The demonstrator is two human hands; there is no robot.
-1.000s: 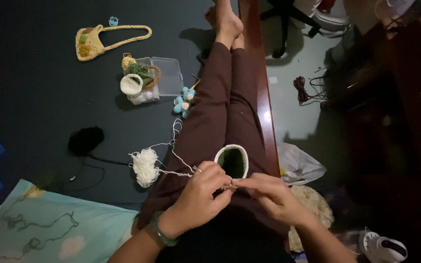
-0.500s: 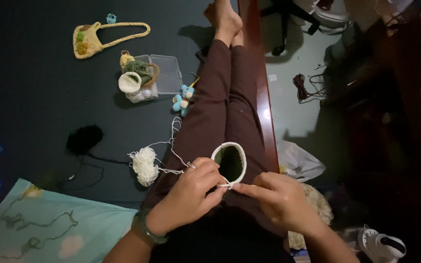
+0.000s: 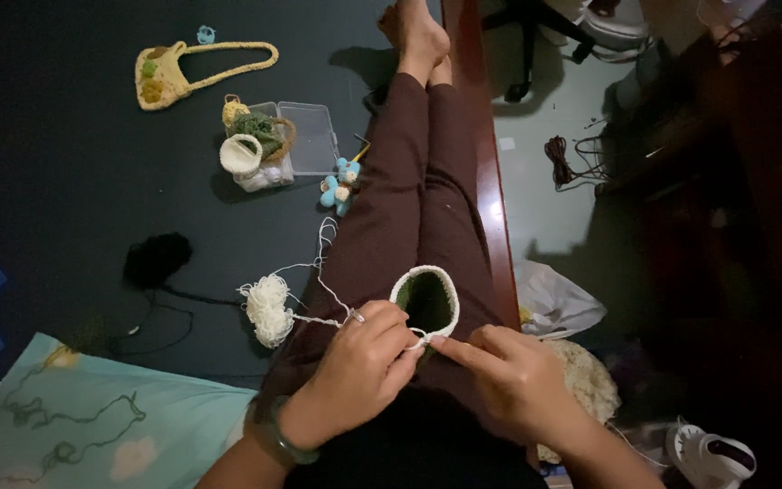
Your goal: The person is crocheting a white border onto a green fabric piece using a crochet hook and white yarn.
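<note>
Small crocheted cup (image 3: 425,302), cream rim, green inside, rested on lap. Left hand (image 3: 361,362) pinched hook and cream yarn (image 3: 269,308); right hand (image 3: 509,376) pinched rim. Walls formed, seemingly unfinished; yarn remained attached.

Bare forearms and feet — dark maroon trousers (image 3: 414,195), a green bracelet (image 3: 275,436) on the left wrist.

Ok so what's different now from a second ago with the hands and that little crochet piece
Very little. The left hand and right hand have shifted slightly at the rim of the green and white crochet piece, fingertips meeting at its lower edge; both keep their hold on it. The cream yarn ball, black yarn, clear box and yellow crochet bag lie where they were.
</note>
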